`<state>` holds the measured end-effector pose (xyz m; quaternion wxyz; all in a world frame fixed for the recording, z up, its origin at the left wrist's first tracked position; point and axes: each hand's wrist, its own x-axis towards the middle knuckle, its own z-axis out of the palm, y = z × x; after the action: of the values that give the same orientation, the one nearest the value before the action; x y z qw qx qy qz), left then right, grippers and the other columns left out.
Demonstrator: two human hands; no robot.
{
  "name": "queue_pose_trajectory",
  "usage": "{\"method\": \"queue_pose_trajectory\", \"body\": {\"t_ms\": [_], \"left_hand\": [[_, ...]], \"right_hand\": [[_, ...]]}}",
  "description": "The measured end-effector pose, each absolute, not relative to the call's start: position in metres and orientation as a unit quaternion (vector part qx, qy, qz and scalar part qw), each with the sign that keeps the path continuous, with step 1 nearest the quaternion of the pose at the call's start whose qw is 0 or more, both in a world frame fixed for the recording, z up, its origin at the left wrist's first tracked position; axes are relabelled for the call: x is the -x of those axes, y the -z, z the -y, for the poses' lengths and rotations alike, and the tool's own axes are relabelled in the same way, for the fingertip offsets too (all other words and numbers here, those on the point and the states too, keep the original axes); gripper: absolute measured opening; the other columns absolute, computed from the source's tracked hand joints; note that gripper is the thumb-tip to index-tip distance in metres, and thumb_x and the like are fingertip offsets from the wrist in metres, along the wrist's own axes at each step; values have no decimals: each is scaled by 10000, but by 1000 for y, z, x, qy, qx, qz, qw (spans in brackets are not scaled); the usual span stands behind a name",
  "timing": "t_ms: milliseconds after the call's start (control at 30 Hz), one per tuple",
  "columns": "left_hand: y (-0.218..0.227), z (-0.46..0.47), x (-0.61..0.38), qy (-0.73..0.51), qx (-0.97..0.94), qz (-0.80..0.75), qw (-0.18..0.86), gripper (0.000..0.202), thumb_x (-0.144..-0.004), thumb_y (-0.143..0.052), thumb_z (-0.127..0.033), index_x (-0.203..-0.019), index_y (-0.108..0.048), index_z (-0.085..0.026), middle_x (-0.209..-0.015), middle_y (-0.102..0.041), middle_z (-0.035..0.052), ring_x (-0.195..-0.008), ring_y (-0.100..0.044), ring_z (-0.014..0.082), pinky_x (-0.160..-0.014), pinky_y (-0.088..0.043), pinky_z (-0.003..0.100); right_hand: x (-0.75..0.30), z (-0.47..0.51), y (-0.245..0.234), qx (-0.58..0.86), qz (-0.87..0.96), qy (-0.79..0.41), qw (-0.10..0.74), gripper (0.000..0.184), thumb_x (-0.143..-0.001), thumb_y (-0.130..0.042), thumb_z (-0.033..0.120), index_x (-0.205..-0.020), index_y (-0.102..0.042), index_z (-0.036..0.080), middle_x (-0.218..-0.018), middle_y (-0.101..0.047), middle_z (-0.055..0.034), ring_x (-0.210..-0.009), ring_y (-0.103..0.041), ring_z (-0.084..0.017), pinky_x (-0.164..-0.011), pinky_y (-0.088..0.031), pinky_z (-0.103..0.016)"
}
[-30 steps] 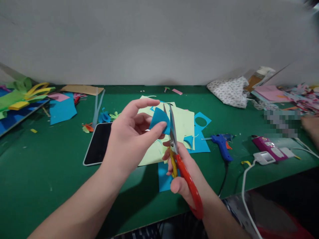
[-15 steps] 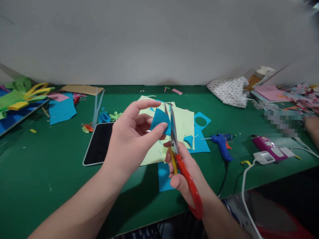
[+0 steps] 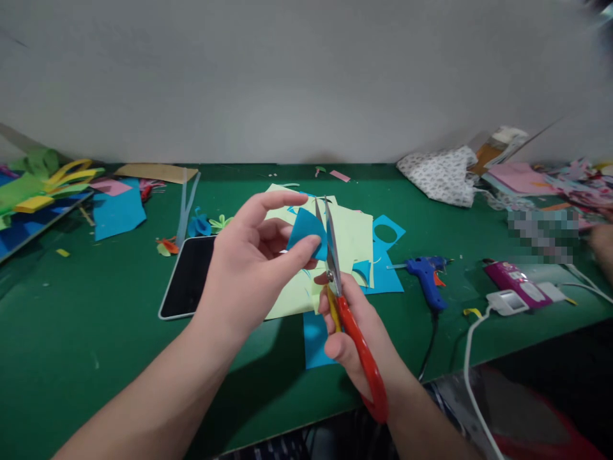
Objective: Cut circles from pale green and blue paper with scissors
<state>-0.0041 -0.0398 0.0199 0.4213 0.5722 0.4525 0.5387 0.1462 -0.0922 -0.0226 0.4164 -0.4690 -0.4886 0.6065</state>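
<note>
Between thumb and fingers, my left hand (image 3: 253, 255) pinches a small piece of blue paper (image 3: 306, 231). My right hand (image 3: 357, 326) grips a pair of scissors (image 3: 360, 351) with red handles, its metal blades slightly apart and pointing up. The blades stand at the right edge of the blue piece. Whether they are cutting into it is hard to make out. Below the hands lie pale green paper sheets (image 3: 352, 239) and blue paper offcuts (image 3: 389, 271), one with a round hole.
A phone-like device (image 3: 186, 275) lies left, near blue and green paper flowers (image 3: 199, 223). To the right are a blue glue gun (image 3: 428, 281), a purple packet (image 3: 517, 284) and a white cable (image 3: 468, 358). Another person's hand (image 3: 601, 246) shows at the right edge.
Almost nothing differs. Both hands, the blue paper and the scissors have shifted very slightly left, and the blades remain a little apart.
</note>
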Motion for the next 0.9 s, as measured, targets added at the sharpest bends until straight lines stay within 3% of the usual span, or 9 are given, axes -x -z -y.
{"method": "queue_pose_trajectory", "body": {"t_ms": [367,567,900], "left_hand": [[-20,38,5,-545,-563,-434,445,349,-769,-751,-172,-1083,-647,-285,-694,-657,-52,-568,-681,99,-573,-599,178],[-20,37,7,-547,-563,-423,453,365,-754,-759,-145,-1070,-655,-297,-665,-624,-62,-591,-686,107,-597,-627,198],[-21,35,9,-548,-561,-410,465,382,-745,-766,-125,-1078,-661,-281,-638,-590,-77,-567,-673,94,-582,-627,192]], "right_hand": [[-149,91,25,485,524,-564,415,834,-487,-772,774,-1144,-578,299,-856,-526,-20,-753,-487,-201,-620,-468,-315],[-148,92,25,477,496,-593,417,878,-422,-706,842,-1110,-578,311,-874,-484,-6,-745,-426,-175,-632,-441,-297],[-150,92,27,481,515,-578,411,877,-446,-695,845,-1125,-577,301,-870,-480,-11,-756,-431,-183,-648,-432,-309]]}}
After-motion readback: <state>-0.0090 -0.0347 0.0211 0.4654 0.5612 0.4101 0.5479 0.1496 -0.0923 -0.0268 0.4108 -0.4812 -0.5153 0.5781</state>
